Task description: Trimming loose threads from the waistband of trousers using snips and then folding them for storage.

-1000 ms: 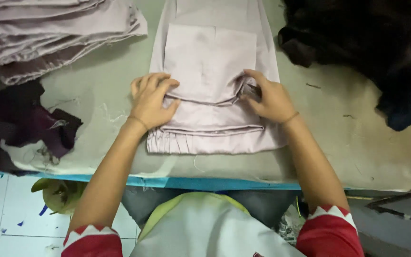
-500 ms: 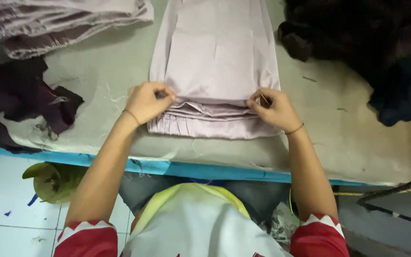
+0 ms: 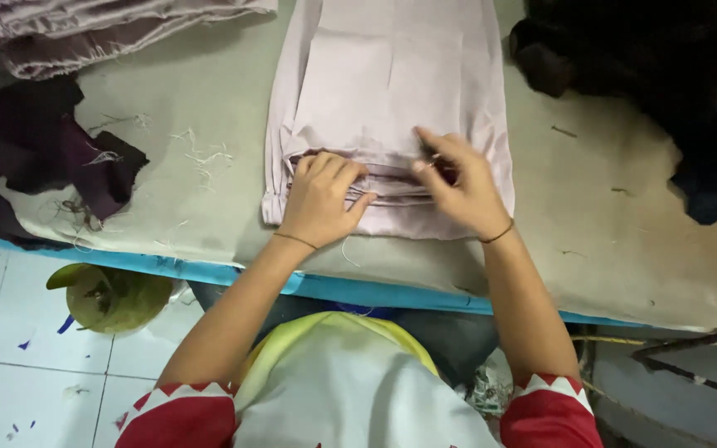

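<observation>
Both hands have moved inward along the fold | left hand (image 3: pixel 321 199), right hand (image 3: pixel 456 187) pinch pale lilac folded cloth garment (image 3: pixel 387 99) | long axis runs away from person.

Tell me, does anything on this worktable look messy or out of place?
Mostly tidy. Loose thread scraps lie scattered on the table cover, left of the pale folded fabric that the left hand and right hand press on. A dark cloth lies crumpled with frayed edges at the table's left end.

A cloth-covered worktable (image 3: pixel 607 241) with a blue edge stands over a white tiled floor (image 3: pixel 18 332).
</observation>
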